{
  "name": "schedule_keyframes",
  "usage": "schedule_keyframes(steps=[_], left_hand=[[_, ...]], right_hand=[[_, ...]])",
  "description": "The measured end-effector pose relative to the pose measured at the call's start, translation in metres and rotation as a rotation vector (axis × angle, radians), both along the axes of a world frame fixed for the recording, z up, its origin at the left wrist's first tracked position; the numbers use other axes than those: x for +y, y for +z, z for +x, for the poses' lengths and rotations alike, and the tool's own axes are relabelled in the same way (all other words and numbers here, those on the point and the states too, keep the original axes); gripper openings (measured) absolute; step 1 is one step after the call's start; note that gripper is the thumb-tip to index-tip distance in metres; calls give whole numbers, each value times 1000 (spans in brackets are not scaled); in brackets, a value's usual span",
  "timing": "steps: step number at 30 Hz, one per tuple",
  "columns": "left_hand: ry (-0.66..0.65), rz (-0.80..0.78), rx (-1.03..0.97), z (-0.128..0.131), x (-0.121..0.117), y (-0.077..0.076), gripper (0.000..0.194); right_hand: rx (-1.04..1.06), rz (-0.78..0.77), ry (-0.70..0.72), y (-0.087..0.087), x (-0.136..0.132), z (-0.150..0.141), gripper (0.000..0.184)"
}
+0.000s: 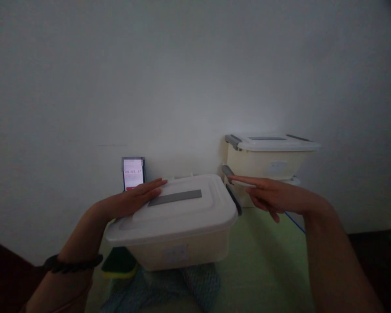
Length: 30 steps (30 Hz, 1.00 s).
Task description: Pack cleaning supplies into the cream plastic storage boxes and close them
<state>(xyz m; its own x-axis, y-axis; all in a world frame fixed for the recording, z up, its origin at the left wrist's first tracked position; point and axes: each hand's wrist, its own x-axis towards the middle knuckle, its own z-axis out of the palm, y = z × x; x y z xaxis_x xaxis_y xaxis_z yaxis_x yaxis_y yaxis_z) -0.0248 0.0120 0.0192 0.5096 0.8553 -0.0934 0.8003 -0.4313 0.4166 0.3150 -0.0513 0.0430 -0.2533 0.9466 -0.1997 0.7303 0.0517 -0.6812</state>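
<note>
A cream storage box (182, 254) with a white lid (182, 221) stands in front of me, a grey strip across its top. My left hand (140, 198) lies flat on the lid's left part, fingers stretched out. To the right of the box is my right hand (267, 193), its index finger extended and the other fingers loosely bent and apart; nothing shows in it. Near that hand, a dark grey latch (233, 200) sits at the lid's right edge. Whether the right fingertip touches the stacked boxes behind cannot be made out.
Two similar boxes stand stacked at the wall, the upper box (267, 158) closed with its lid. A phone (133, 174) showing a timer leans behind my left hand. A green and yellow sponge (120, 263) and a bluish cloth (169, 289) lie around the front box on the green surface (263, 269).
</note>
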Motion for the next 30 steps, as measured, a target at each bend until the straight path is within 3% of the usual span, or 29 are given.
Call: schedule_keyframes(steps=[4,6,11,14,18,22,26,30], left_hand=[[-31,48,35,7,-1,-3,60],[-46,77,50,12,-2,-5,59],[-62,93,45,17,-1,-9,60],[-22,62,13,12,-1,-6,62],[91,-47,-46,-2,-3,4,67],[99,-161,-117,-8,-8,10,62],[140,-141,-176,-9,-6,6,58],[176,-297,-241,-15,3,-3,65]], right_hand=[[-12,345,-58,8,-6,-25,44],[-48,499,-22,8,-8,-41,39],[-180,454,274,-7,-9,-74,41],[-248,462,344,-15,-7,-82,41],[-289,436,315,-16,-8,-82,36],[-314,406,262,-15,-15,-92,34],[-450,472,111,-17,-15,-122,43],[-556,546,64,-21,-3,-141,54]])
